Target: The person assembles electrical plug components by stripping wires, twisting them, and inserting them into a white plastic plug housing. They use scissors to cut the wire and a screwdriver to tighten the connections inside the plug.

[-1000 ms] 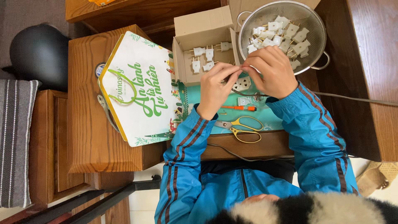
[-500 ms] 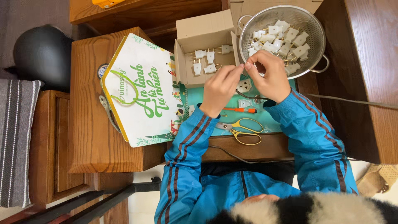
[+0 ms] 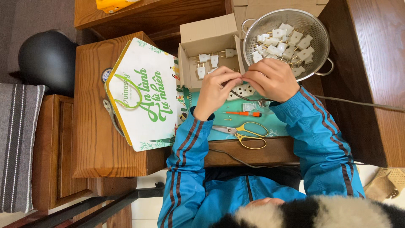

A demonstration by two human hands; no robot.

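The wooden bench [image 3: 371, 63] fills the right of the frame and runs under the hands at centre. On a side cabinet at left centre lies a white house-shaped box [image 3: 141, 95] with green print. At upper centre sits an open cardboard box [image 3: 206, 31] holding a few white plugs; just right of it, a metal colander [image 3: 314, 29] holds many more. Yellow-handled scissors [image 3: 247, 133] lie below the hands, an orange screwdriver [image 3: 244, 113] between. The left hand [image 3: 214, 90] and right hand [image 3: 272, 80] meet at centre, fingertips pinched together on a small part, too hidden to tell, just above a white power strip [image 3: 242, 90] with a dark cord
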